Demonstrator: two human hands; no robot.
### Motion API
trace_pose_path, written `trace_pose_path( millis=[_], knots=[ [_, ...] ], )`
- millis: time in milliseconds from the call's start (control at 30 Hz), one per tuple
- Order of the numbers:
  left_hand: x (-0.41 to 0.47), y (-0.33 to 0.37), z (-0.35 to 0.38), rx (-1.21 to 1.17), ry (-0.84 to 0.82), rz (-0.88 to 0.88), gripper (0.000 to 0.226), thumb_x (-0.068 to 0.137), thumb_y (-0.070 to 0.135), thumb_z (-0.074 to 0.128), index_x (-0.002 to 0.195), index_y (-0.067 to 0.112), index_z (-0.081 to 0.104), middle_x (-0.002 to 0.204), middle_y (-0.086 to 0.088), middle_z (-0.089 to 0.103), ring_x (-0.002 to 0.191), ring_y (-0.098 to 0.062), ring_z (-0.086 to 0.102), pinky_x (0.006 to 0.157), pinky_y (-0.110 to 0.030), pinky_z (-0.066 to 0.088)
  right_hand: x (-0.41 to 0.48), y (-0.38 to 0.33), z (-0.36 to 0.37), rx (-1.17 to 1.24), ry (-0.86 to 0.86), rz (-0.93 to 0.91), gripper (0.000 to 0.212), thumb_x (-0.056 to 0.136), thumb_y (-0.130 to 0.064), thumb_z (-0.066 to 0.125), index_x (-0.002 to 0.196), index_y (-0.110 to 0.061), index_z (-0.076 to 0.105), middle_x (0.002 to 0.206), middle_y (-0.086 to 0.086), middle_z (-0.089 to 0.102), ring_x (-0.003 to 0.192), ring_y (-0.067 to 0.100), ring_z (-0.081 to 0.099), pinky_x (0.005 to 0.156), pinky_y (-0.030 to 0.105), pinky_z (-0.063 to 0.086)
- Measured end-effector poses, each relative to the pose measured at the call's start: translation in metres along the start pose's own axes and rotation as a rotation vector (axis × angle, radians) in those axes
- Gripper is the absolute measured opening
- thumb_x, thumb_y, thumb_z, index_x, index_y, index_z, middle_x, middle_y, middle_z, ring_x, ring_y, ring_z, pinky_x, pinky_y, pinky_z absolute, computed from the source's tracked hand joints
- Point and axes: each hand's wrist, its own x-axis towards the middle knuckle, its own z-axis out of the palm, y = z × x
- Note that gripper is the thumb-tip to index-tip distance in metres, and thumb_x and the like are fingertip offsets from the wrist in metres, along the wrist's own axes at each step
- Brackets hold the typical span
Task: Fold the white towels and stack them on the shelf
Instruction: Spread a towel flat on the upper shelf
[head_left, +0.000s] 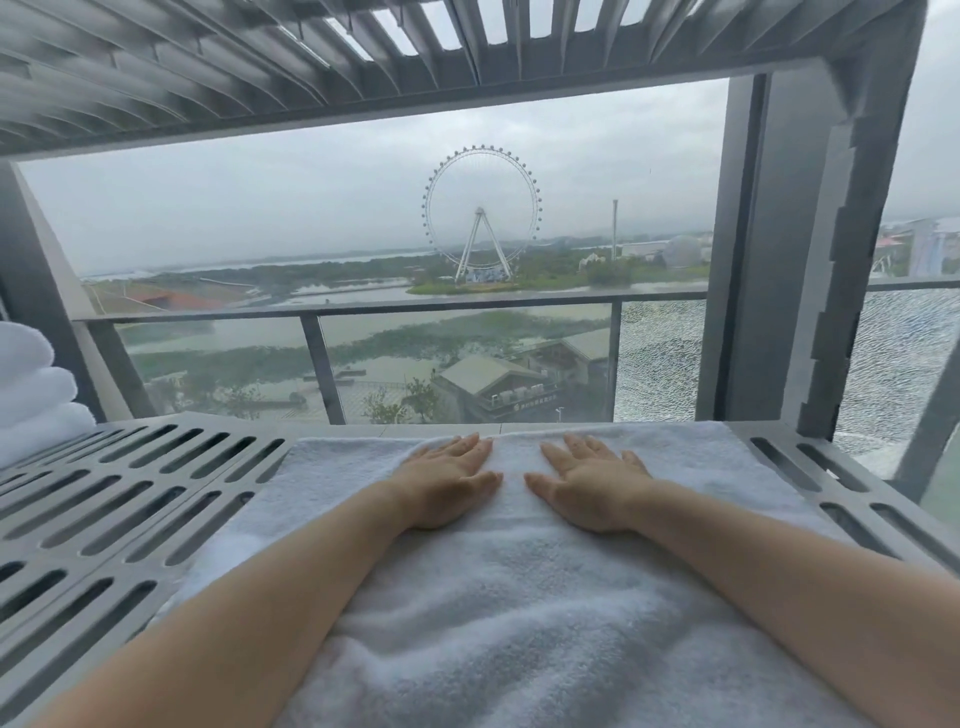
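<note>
Where the white towel (519, 597) lies spread across the slotted grey shelf (130, 499), it covers the middle and right of the surface and reaches almost to the back edge. Its near part is rumpled under the person's bare forearms. The left hand (447, 486) and the right hand (592, 491) rest palm down on its far half, side by side, fingers straight and a little spread. The thumbs point at each other with a narrow strip of cloth between them, and neither hand grips anything.

At the far left end of the shelf sits a stack of folded towels (31, 384), its rounded folds cut by the edge of the view. Another slotted shelf, the upper shelf (208, 62), runs overhead. Beyond stands a glass railing (363, 312), whose right-hand pane (660, 358) is crazed with fine cracks. Across the water rises a Ferris wheel (481, 208). A building below carries a line of lettering (535, 402), too small to read.
</note>
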Motion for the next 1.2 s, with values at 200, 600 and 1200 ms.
trace_pose_path(
  millis=[200, 600, 1200],
  knots=[
    [0.002, 0.005, 0.007, -0.019, 0.024, -0.075, 0.065, 0.091, 0.062, 0.017, 0.147, 0.033, 0.004, 0.157, 0.005, 0.000, 0.144, -0.012, 0.000, 0.116, -0.037, -0.002, 0.010, -0.010, -0.004, 0.035, 0.020, -0.046, 0.068, 0.091, -0.060, 0.023, 0.147, -0.027, 0.006, 0.157, -0.003, 0.000, 0.144, 0.016, -0.003, 0.113, 0.047, -0.005],
    [0.007, -0.001, 0.000, -0.051, 0.002, -0.054, 0.058, 0.094, 0.056, 0.017, 0.147, 0.036, 0.006, 0.157, 0.006, 0.000, 0.144, -0.013, -0.001, 0.116, -0.045, -0.001, 0.028, -0.022, -0.004, -0.017, 0.005, 0.046, 0.063, 0.088, -0.065, 0.015, 0.145, -0.040, 0.005, 0.157, -0.006, -0.006, 0.143, 0.024, -0.009, 0.104, 0.065, -0.012],
    [-0.024, -0.021, 0.003, -0.102, 0.047, -0.142, 0.061, 0.096, 0.047, 0.013, 0.149, 0.018, 0.002, 0.158, 0.004, 0.002, 0.144, -0.010, 0.001, 0.115, -0.047, -0.004, 0.035, -0.085, -0.004, -0.007, -0.011, -0.223, 0.051, 0.098, -0.038, 0.018, 0.145, -0.019, 0.022, 0.157, -0.003, 0.004, 0.144, 0.015, -0.001, 0.110, 0.062, -0.002]
  ],
)
